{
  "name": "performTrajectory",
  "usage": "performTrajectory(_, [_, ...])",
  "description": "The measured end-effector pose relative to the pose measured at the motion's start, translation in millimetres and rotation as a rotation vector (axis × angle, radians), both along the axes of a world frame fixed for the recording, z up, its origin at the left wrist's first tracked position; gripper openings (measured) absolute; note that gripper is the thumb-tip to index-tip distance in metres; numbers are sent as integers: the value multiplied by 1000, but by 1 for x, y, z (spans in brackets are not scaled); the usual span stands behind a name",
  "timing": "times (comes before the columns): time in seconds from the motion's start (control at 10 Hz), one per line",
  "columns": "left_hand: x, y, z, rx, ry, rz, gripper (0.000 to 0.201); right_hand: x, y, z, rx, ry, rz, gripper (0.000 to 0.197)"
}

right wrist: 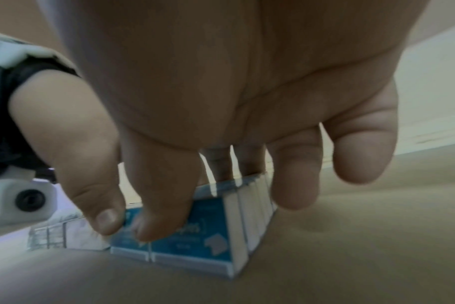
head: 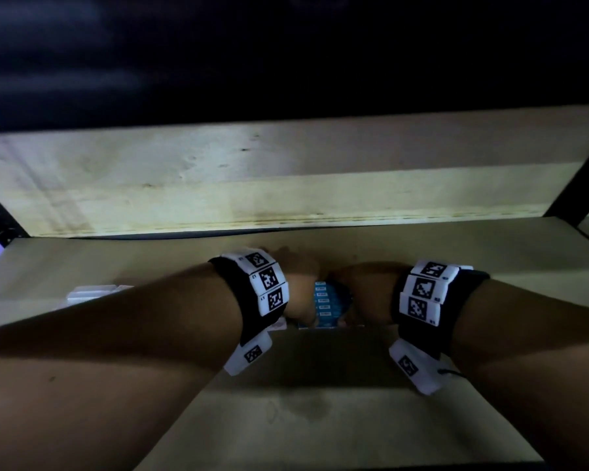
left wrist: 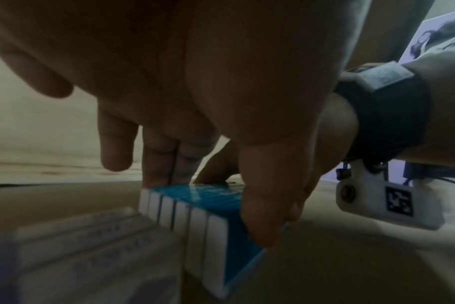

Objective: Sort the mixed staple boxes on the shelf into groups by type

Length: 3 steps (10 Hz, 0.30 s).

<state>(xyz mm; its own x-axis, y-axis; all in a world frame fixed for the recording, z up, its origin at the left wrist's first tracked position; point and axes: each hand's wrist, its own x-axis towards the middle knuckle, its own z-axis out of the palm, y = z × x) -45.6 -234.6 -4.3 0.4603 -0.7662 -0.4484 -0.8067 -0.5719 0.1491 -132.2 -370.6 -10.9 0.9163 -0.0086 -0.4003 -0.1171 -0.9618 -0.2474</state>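
A row of several blue-and-white staple boxes (head: 325,304) stands packed together on the wooden shelf board (head: 286,419). My left hand (head: 300,287) and right hand (head: 364,290) clasp it from either side. In the left wrist view my left hand (left wrist: 210,197) pinches the blue boxes (left wrist: 216,207), thumb on the near blue face and fingers on the far end. In the right wrist view my right hand (right wrist: 216,195) does the same on the blue boxes (right wrist: 195,236), thumb in front and fingers behind. A group of pale white staple boxes (left wrist: 91,257) lies just left of the row.
The pale boxes (head: 92,292) show partly behind my left forearm. A plywood back wall (head: 286,185) closes the shelf behind the hands. Dark metal uprights (head: 578,188) frame the sides. Bare board stretches to the right (right wrist: 377,236) and toward me.
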Motion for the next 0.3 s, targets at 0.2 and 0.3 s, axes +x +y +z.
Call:
performTrajectory(0.2, [-15, 11, 9, -11, -95, -52, 57, -13, -1, 1, -93, -58, -17, 79])
performTrajectory(0.3, [-23, 35, 12, -214, -197, 23, 72, -35, -2, 0, 6, -189, -66, 86])
